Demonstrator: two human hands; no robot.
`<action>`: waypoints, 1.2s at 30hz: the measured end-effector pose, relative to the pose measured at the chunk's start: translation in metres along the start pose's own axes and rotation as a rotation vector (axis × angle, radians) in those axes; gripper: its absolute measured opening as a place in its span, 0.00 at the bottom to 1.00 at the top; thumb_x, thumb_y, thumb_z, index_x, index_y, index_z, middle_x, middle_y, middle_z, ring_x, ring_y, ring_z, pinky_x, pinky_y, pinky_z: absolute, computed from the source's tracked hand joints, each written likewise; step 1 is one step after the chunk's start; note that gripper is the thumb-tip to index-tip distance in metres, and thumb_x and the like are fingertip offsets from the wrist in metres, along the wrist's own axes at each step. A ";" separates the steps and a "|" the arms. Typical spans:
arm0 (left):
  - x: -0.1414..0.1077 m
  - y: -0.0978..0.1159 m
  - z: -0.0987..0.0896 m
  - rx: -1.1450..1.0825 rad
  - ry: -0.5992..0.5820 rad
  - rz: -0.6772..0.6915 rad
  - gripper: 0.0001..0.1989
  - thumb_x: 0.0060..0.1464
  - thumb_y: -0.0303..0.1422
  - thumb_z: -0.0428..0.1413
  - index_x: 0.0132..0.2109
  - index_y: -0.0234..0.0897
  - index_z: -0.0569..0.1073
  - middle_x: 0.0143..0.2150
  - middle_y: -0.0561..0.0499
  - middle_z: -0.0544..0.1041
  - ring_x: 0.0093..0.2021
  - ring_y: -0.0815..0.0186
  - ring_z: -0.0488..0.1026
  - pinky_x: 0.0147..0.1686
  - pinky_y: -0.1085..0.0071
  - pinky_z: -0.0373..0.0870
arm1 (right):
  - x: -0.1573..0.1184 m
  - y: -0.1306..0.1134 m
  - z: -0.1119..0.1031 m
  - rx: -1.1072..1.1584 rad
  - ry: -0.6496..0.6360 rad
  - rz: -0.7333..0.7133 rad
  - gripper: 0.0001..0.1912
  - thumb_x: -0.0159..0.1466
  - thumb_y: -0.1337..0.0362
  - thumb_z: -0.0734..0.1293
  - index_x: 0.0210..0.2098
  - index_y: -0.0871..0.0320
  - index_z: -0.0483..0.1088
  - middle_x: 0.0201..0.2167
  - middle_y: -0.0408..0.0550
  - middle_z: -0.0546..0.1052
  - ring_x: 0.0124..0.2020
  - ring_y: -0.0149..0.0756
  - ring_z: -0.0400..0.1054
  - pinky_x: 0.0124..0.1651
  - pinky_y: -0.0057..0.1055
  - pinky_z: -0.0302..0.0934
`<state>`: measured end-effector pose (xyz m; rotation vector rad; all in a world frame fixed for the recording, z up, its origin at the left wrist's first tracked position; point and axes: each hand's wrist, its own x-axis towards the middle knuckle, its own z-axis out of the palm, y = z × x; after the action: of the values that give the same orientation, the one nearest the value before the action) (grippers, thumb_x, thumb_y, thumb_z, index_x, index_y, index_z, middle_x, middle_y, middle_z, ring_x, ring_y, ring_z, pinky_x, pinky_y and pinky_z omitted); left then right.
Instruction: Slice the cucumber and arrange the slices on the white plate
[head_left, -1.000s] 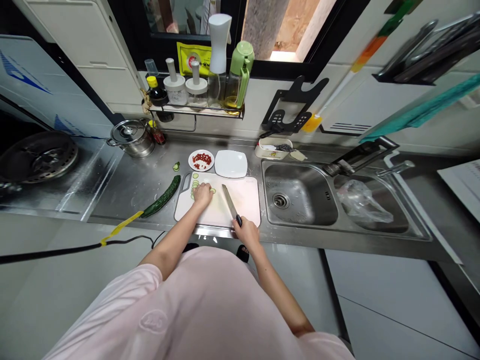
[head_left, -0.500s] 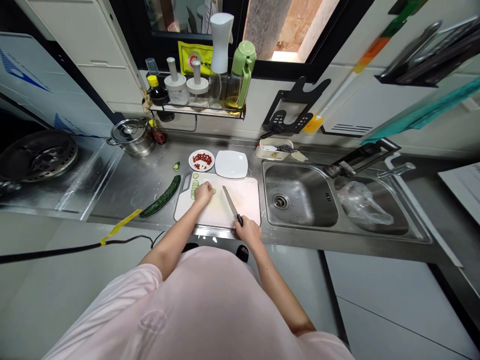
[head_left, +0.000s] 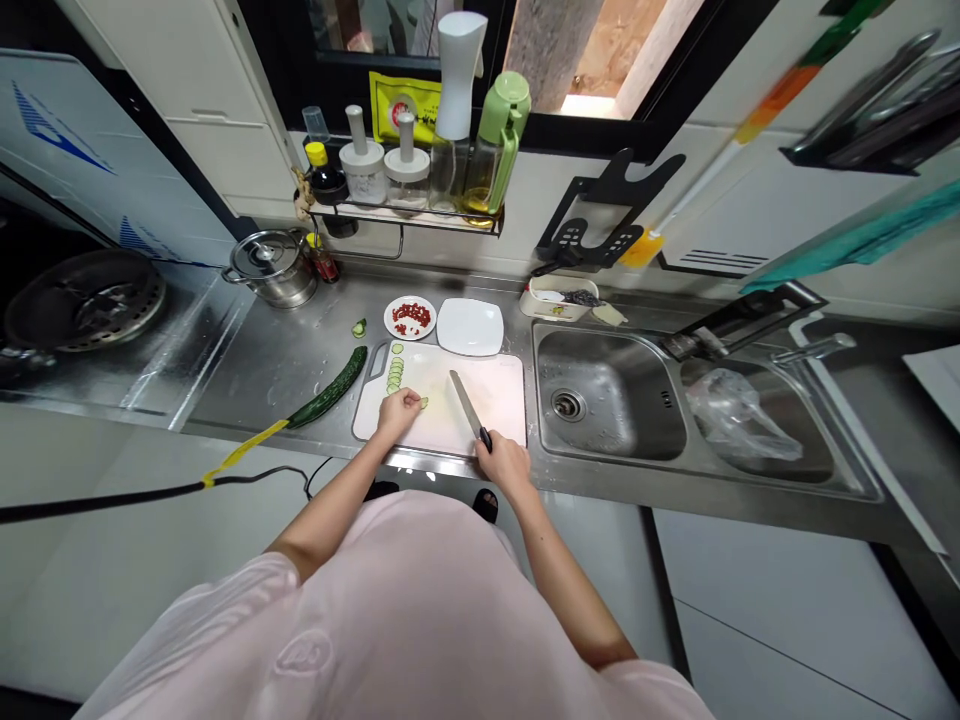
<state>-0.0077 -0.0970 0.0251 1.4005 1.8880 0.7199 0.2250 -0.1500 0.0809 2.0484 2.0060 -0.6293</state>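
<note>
Head view: down over white cutting board (head_left: 444, 432)
Left hand (head_left: 397, 412): curled, grip unclear, cucumber slices (head_left: 395, 372) just beyond
Right hand (head_left: 504, 462): closed around knife (head_left: 466, 402), blade ahead

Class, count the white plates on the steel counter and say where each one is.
2. The round plate, holding red pieces, is beyond the left part of the cutting board; the squarish plate is just right of it.
</note>
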 end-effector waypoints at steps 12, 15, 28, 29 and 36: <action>0.008 -0.033 -0.036 0.222 0.174 -0.091 0.09 0.51 0.39 0.55 0.35 0.40 0.76 0.38 0.50 0.78 0.37 0.65 0.72 0.38 0.72 0.64 | 0.001 -0.002 -0.002 -0.014 -0.007 -0.022 0.20 0.67 0.54 0.54 0.43 0.58 0.70 0.39 0.55 0.78 0.44 0.44 0.71 0.46 0.34 0.53; 0.007 -0.031 -0.040 0.344 0.200 -0.091 0.09 0.52 0.39 0.54 0.35 0.42 0.76 0.41 0.49 0.77 0.42 0.63 0.71 0.41 0.70 0.64 | 0.000 -0.003 -0.004 -0.019 -0.014 -0.016 0.19 0.67 0.55 0.54 0.44 0.58 0.70 0.40 0.56 0.77 0.44 0.44 0.70 0.46 0.34 0.54; 0.018 -0.018 -0.041 0.342 0.247 -0.082 0.10 0.52 0.38 0.55 0.42 0.43 0.73 0.44 0.50 0.74 0.46 0.62 0.70 0.45 0.68 0.62 | 0.001 -0.001 0.002 0.009 -0.023 0.022 0.21 0.67 0.52 0.53 0.45 0.57 0.69 0.40 0.55 0.77 0.43 0.44 0.71 0.42 0.33 0.57; 0.024 -0.014 -0.041 0.332 0.255 -0.068 0.11 0.53 0.38 0.54 0.43 0.43 0.73 0.44 0.49 0.74 0.47 0.63 0.70 0.45 0.69 0.62 | 0.001 -0.002 0.002 0.010 -0.028 0.025 0.21 0.67 0.52 0.53 0.46 0.57 0.69 0.40 0.55 0.77 0.43 0.44 0.71 0.42 0.33 0.57; 0.078 0.011 -0.041 0.407 0.260 -0.105 0.16 0.55 0.38 0.52 0.51 0.45 0.72 0.47 0.46 0.74 0.49 0.58 0.69 0.47 0.64 0.62 | -0.002 -0.003 -0.003 0.012 -0.046 0.027 0.21 0.67 0.52 0.53 0.47 0.57 0.69 0.41 0.55 0.76 0.44 0.44 0.70 0.42 0.32 0.57</action>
<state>-0.0489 -0.0204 0.0437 1.4885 2.3955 0.5017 0.2226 -0.1503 0.0845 2.0453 1.9502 -0.6789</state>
